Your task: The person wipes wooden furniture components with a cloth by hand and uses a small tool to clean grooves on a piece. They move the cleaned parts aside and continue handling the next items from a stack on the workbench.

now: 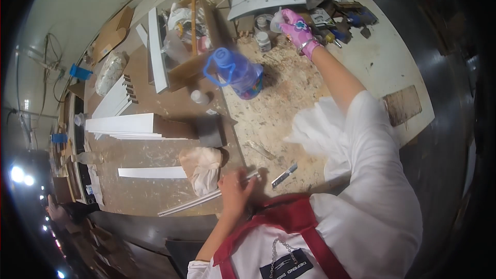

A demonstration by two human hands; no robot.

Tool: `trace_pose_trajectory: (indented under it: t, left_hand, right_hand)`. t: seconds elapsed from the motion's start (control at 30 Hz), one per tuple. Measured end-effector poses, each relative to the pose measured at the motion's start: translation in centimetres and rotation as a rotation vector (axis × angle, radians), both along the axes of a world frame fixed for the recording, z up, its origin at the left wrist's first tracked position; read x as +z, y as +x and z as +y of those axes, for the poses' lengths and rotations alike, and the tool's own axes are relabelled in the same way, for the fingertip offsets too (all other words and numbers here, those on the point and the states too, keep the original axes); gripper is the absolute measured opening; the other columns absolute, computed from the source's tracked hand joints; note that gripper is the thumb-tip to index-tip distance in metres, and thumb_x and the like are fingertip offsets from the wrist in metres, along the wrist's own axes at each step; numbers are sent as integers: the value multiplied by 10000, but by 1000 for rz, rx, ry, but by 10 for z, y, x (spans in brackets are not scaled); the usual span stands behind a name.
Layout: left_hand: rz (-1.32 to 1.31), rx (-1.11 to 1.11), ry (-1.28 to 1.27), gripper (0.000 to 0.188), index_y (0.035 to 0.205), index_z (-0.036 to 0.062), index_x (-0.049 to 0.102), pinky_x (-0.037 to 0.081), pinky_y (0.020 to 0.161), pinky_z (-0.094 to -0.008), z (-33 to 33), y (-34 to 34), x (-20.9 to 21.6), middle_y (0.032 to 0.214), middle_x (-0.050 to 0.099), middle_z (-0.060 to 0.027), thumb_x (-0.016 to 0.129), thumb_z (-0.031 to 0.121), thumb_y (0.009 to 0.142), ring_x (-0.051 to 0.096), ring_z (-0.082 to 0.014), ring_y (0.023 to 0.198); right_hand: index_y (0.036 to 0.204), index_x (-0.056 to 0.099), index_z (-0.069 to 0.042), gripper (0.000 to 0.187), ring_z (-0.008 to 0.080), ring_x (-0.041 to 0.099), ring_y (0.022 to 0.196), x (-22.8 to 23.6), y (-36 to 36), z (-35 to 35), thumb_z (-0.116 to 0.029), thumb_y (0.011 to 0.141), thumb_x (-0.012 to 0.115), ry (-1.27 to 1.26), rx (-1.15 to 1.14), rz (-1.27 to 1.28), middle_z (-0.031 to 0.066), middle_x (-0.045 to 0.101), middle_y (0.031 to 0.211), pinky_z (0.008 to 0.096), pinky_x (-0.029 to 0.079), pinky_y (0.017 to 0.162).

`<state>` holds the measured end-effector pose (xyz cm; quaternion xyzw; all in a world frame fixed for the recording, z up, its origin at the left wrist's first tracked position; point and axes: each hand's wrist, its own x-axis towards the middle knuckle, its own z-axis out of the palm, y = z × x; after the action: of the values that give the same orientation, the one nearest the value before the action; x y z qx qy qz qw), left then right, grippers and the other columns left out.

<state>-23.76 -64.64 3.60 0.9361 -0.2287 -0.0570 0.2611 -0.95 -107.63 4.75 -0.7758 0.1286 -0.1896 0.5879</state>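
My bare left hand (235, 191) is closed around a long, narrow white grooved strip (194, 203) at the table's near edge. One end of the strip pokes out beyond my fingers. Far to the right, my right hand (298, 28), in a pink patterned glove, stretches out with its fingers on a small translucent white container (277, 21); its exact kind is unclear. Small white bottles (263, 41) stand just left of that hand. Close to my left hand lie a utility knife (284, 175) and a crumpled beige cloth (201, 171).
A large blue jug (237, 72) with a handle stands mid-table. On the left lie a stack of white boards (126, 124) and a single white strip (150, 172). A cardboard box (188, 72) holds clutter. Tools (356, 18) crowd the far right. Another person's hand (57, 212) shows at far left.
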Motion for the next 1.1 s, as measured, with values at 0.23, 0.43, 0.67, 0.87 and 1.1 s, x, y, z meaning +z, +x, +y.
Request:
trace_pose_trajectory:
  t: [0.23, 0.43, 0.67, 0.87, 1.1]
  left_hand:
    - [47, 25, -8, 354, 1026, 110, 625, 378, 852, -420, -3, 2, 5, 942, 633, -50, 766, 282, 750, 584, -253, 904]
    - [68, 28, -38, 401, 1090, 113, 615, 371, 872, -420, -1, -4, 10, 949, 628, -54, 762, 285, 759, 585, -253, 917]
    - [9, 9, -12, 416, 1106, 86, 606, 372, 868, -396, -7, 2, 3, 932, 630, -54, 766, 253, 761, 592, -233, 891]
    - [-1, 19, -9, 396, 1082, 79, 595, 380, 867, -396, -3, 1, 2, 909, 623, -51, 766, 242, 765, 589, -231, 867]
    - [23, 16, -36, 464, 1152, 62, 574, 389, 871, -399, -7, 3, 2, 911, 617, -58, 766, 244, 770, 589, -246, 879]
  right_hand:
    - [1149, 580, -77, 352, 332, 627, 954, -47, 68, 2, -138, 811, 657, -473, -148, -31, 166, 651, 1041, 399, 497, 821]
    - [1258, 522, -96, 442, 347, 559, 1140, -53, 64, 10, -262, 861, 621, -753, -61, 146, 164, 586, 1230, 406, 451, 983]
    - [1333, 490, -45, 480, 279, 642, 955, 43, -48, 42, -119, 872, 603, -269, 37, -121, 166, 615, 1172, 349, 522, 848]
    - [1414, 423, -116, 589, 238, 642, 990, 35, -205, 133, -395, 920, 579, -117, 623, 154, 150, 636, 1126, 410, 525, 860]
    - [1413, 392, -33, 572, 270, 662, 976, -14, -261, 209, -303, 944, 576, 10, 737, 453, 188, 628, 1147, 347, 530, 816]
